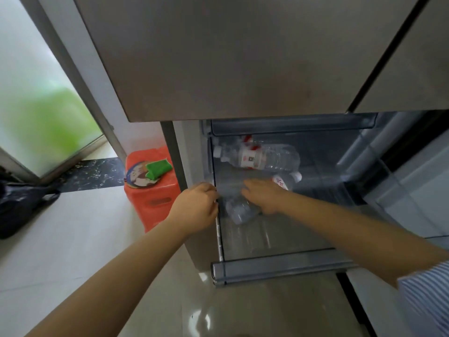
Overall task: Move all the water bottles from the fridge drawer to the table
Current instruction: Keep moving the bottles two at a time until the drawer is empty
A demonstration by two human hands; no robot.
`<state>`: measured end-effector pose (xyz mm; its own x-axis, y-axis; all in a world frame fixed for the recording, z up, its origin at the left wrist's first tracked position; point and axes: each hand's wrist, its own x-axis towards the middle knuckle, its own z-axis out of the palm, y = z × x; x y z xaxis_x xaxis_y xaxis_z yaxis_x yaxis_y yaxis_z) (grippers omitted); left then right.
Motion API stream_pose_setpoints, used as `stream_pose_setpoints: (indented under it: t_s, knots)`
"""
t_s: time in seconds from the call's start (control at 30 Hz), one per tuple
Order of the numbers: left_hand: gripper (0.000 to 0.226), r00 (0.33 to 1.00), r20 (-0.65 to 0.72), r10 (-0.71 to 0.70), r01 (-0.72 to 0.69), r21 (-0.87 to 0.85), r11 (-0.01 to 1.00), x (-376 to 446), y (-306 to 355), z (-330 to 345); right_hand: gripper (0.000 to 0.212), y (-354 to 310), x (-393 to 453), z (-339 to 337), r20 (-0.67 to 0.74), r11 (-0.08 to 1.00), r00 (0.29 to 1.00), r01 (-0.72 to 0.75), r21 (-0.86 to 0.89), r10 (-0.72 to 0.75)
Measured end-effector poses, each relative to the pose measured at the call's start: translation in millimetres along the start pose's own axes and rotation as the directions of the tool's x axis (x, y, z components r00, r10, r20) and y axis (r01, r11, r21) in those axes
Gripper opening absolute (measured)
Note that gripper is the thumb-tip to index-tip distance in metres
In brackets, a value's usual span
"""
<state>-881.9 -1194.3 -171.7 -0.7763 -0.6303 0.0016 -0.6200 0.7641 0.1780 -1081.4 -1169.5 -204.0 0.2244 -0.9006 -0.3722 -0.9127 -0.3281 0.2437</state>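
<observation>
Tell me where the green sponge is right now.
In the head view, the green sponge lies on top of the orange stool, left of the open fridge drawer, on the floor beside the fridge.

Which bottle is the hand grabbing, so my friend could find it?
Look in the pulled-out clear fridge drawer under the grey doors. Near its left wall, the right hand lies on a bottle close to the front. Unlike the bottles further back, with their red-and-white labels in plain sight, its label is hidden.
</observation>
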Motion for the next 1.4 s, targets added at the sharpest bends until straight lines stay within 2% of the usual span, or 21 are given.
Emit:
stream_pose_setpoints:
  t_s: [0.07, 0.17, 0.27, 0.37, 0.43, 0.5, 0.53, 0.6, 0.67, 0.8, 0.93, 1.03, 1.07, 1.1, 1.13, 1.2, 1.23, 1.3, 1.4]
  knots:
    - [0.037, 1.000, 0.018, -0.003, 0.003, 0.003, 1.000, 6, 10, -7, 0.047, 5, -28, 7, 0.080, 0.993, 0.991, 0.111, -0.033, -0.108]
    - [0.033, 0.989, 0.105, -0.102, 0.098, 0.041, 0.994, 28, 33, -12, 0.047, 21, -63, 15, 0.175, 0.990, 0.975, 0.126, 0.057, -0.134]
    - [0.039, 0.938, 0.252, -0.239, 0.238, 0.034, 0.971, 60, 54, -1, 0.041, 48, -84, 22, 0.296, 0.970, 0.954, -0.027, 0.241, -0.047]
    - [0.055, 0.856, 0.411, -0.312, 0.327, 0.036, 0.944, 86, 57, 31, 0.039, 83, -92, 33, 0.250, 0.942, 0.952, -0.239, 0.235, 0.179]
    - [0.060, 0.800, 0.515, -0.309, 0.321, 0.068, 0.945, 92, 56, 45, 0.048, 102, -91, 45, 0.316, 0.929, 0.924, -0.293, 0.224, 0.215]
    - [0.049, 0.829, 0.465, -0.310, 0.330, 0.042, 0.943, 96, 51, 67, 0.048, 110, -90, 58, 0.450, 0.928, 0.878, -0.291, 0.234, 0.163]
    - [0.046, 0.817, 0.467, -0.338, 0.370, 0.024, 0.929, 96, 52, 67, 0.044, 111, -91, 62, 0.486, 0.921, 0.860, -0.303, 0.244, 0.154]
    - [0.051, 0.789, 0.463, -0.404, 0.453, 0.008, 0.892, 95, 57, 63, 0.037, 113, -91, 68, 0.480, 0.909, 0.863, -0.316, 0.271, 0.157]
    - [0.054, 0.780, 0.459, -0.425, 0.520, -0.097, 0.849, 93, 61, 54, 0.042, 116, -95, 69, 0.478, 0.910, 0.866, -0.309, 0.278, 0.148]
    - [0.049, 0.856, 0.379, -0.352, 0.470, -0.285, 0.835, 80, 73, 40, 0.039, 120, -114, 61, 0.527, 0.868, 0.844, -0.335, 0.366, 0.104]
    - [0.038, 0.922, 0.152, -0.356, 0.386, -0.436, 0.813, 64, 88, 21, 0.031, 122, -145, 26, 0.410, 0.705, 0.909, -0.340, 0.623, 0.075]
    - [0.029, 0.942, -0.022, -0.335, 0.277, -0.514, 0.812, 58, 107, -9, 0.022, 113, -164, -11, 0.263, 0.426, 0.954, -0.300, 0.853, 0.145]
    - [0.021, 0.937, -0.082, -0.338, 0.246, -0.530, 0.811, 56, 116, -20, 0.020, 105, -168, -24, 0.211, 0.390, 0.961, -0.266, 0.882, 0.177]
    - [0.017, 0.928, -0.138, -0.347, 0.226, -0.531, 0.816, 53, 123, -33, 0.019, 97, -169, -37, 0.143, 0.431, 0.968, -0.221, 0.875, 0.205]
    - [0.020, 0.919, -0.175, -0.354, 0.215, -0.530, 0.820, 50, 130, -44, 0.020, 87, -169, -51, 0.063, 0.517, 0.972, -0.175, 0.838, 0.226]
    - [0.026, 0.901, -0.226, -0.369, 0.205, -0.528, 0.824, 37, 134, -67, 0.025, 68, -171, -78, -0.091, 0.754, 0.974, -0.098, 0.650, 0.205]
    - [0.024, 0.892, -0.255, -0.374, 0.208, -0.504, 0.838, 25, 133, -82, 0.026, 58, -173, -89, -0.143, 0.835, 0.971, -0.085, 0.544, 0.193]
    - [0.020, 0.867, -0.323, -0.379, 0.210, -0.453, 0.866, -4, 128, -115, 0.028, 40, -181, -114, -0.228, 0.901, 0.952, -0.093, 0.425, 0.205]
    - [0.039, 0.796, -0.424, -0.431, 0.238, -0.436, 0.868, -63, 123, -169, 0.029, 9, -196, -159, -0.403, 0.905, 0.875, -0.087, 0.416, 0.269]
